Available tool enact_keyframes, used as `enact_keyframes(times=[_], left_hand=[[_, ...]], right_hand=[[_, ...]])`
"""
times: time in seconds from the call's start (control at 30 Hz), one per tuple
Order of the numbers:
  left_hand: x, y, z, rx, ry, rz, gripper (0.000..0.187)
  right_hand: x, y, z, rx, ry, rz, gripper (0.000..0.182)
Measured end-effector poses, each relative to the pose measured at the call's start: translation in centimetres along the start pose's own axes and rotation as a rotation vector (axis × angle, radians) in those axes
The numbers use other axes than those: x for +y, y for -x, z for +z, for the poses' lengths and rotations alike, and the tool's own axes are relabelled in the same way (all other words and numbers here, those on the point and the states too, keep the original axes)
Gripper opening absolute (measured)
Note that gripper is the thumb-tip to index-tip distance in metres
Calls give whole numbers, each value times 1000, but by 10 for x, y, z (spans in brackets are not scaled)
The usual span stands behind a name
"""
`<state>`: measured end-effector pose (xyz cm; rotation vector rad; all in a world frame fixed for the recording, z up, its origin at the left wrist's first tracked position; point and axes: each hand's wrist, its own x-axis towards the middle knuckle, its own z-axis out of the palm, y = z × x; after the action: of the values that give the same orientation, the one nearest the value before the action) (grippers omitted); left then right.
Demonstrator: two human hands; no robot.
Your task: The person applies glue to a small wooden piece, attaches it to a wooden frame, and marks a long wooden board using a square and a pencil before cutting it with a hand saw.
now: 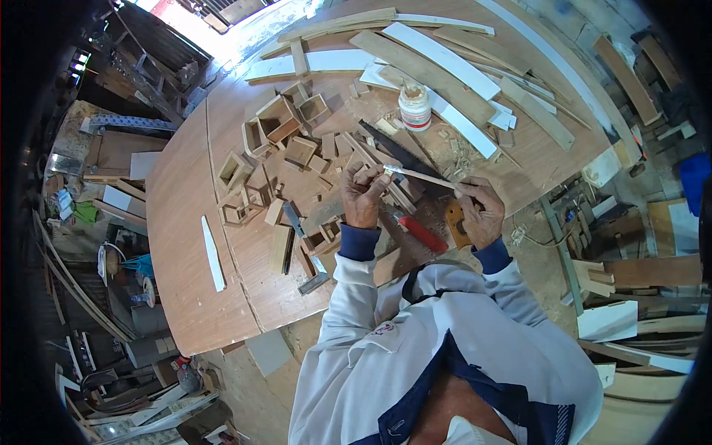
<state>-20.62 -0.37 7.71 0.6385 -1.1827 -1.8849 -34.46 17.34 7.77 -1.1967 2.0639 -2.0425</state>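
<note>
My right hand [482,211] pinches the near end of a thin wooden stick [426,177], which points left across the table. White paste, like glue, coats the stick's far tip. At that tip my left hand [362,194] is closed, its fingertips together on something too small to make out. Below the hands lie a handsaw with a dark blade [400,148] and a tool with a red handle [421,233]. An open white jar [414,107] with a red-marked label stands beyond them, paste around its rim.
Several small wooden boxes [278,120] and offcuts crowd the table [178,259] left of my hands. A try square [314,284] lies near the front edge. Long boards [423,74] are piled at the back. A white strip [213,254] lies at left; more lumber [653,274] stands at right.
</note>
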Motion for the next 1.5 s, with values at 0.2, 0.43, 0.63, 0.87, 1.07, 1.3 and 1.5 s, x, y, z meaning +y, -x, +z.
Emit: enact_keyframes(times=[0.2, 0.43, 0.63, 0.87, 1.07, 1.3, 1.5], left_hand=[[0, 0, -2, 0, -10, -28, 50], [2, 2, 2, 23, 124, -62, 50], [-1, 0, -4, 16, 110, -100, 50], [-5, 0, -9, -12, 95, -38, 49], [-1, 2, -5, -9, 21, 6, 47], [0, 5, -6, -16, 113, -61, 50], [-4, 5, -8, -3, 132, -51, 46]], right_hand=[[1, 2, 2, 19, -7, 12, 19], [3, 6, 3, 20, -50, 50, 18], [2, 7, 1, 19, -29, 51, 19], [4, 6, 0, 24, 28, 35, 20], [1, 8, 1, -106, -61, -3, 19], [3, 13, 7, 16, -77, 150, 14], [5, 16, 5, 6, -34, 34, 18]])
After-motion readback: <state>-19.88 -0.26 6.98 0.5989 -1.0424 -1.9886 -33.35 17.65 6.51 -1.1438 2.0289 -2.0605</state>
